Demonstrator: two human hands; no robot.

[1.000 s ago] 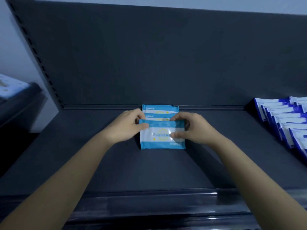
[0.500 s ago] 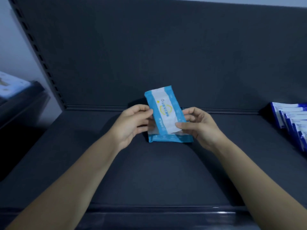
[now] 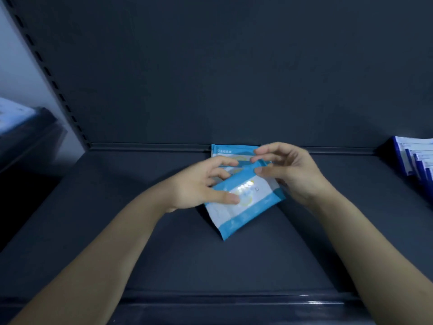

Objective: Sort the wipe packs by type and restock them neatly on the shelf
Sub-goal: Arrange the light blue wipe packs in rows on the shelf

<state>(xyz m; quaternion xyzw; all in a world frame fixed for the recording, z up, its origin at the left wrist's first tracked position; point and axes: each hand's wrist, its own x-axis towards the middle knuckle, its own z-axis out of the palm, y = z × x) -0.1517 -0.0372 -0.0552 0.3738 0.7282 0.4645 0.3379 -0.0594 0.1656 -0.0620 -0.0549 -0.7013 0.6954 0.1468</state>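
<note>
Dim, bluish light; soft shadows pool on the shelf (image 3: 105, 207) around the tilted pack (image 3: 243, 207), whose film shows glare (as does the front lip (image 3: 311, 301)). Fingers (image 3: 222, 162) look smeared; straight edges bow.

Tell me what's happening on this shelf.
A person is stocking wipe packs with bare hands. The left hand grips a light-blue wipe pack, thumb on its front, holding it tilted over the dark shelf. The right hand is at that pack's upper right corner, thumb against its edge; whether it grips is unclear. A second light-blue pack stands behind, against the back panel. A row of dark-blue-and-white packs sits at the far right.
</note>
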